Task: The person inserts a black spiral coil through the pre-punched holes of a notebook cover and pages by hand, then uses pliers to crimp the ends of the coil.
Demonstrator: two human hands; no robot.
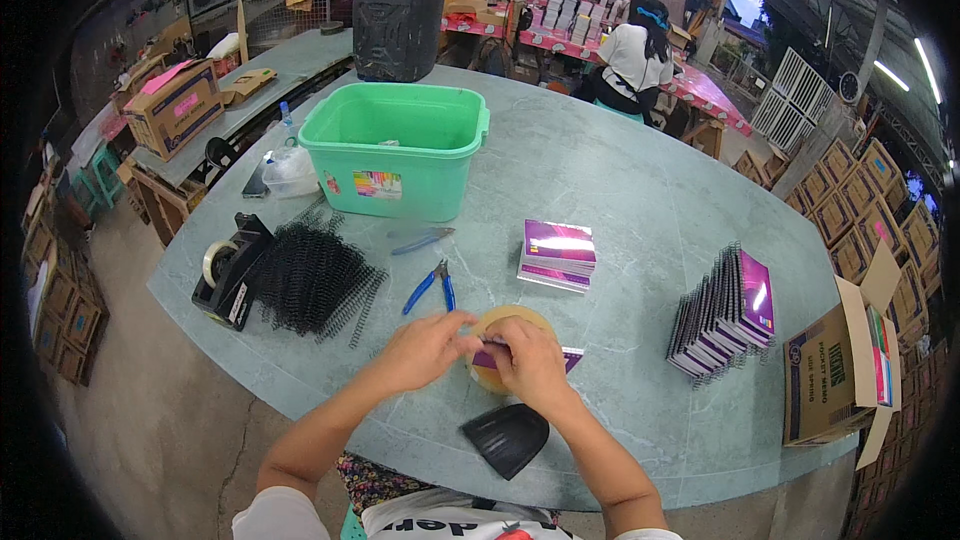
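In front of me a small purple notebook (572,357) lies over a round tan tape-roll-like piece (540,320), mostly covered by my hands. My right hand (530,362) is closed on the notebook's edge, its fingers bent down. Close beside it, my left hand (428,348) has its thumb and fingers drawn together at the notebook's left end; what they pinch is hidden. Just beyond the left hand lie blue-handled pliers (430,285), jaws pointing away. A second blue-grey hand tool (422,241) rests farther off. A short stack of purple notebooks (556,255) sits past my right hand.
Black spiral coils (315,275) pile up at left beside a tape dispenser (232,275). Behind stands a green tub (395,175). Coil-bound notebooks (722,315) and an open carton (825,375) are at right. A black scoop-shaped piece (507,440) lies near me. A person (635,60) sits far off.
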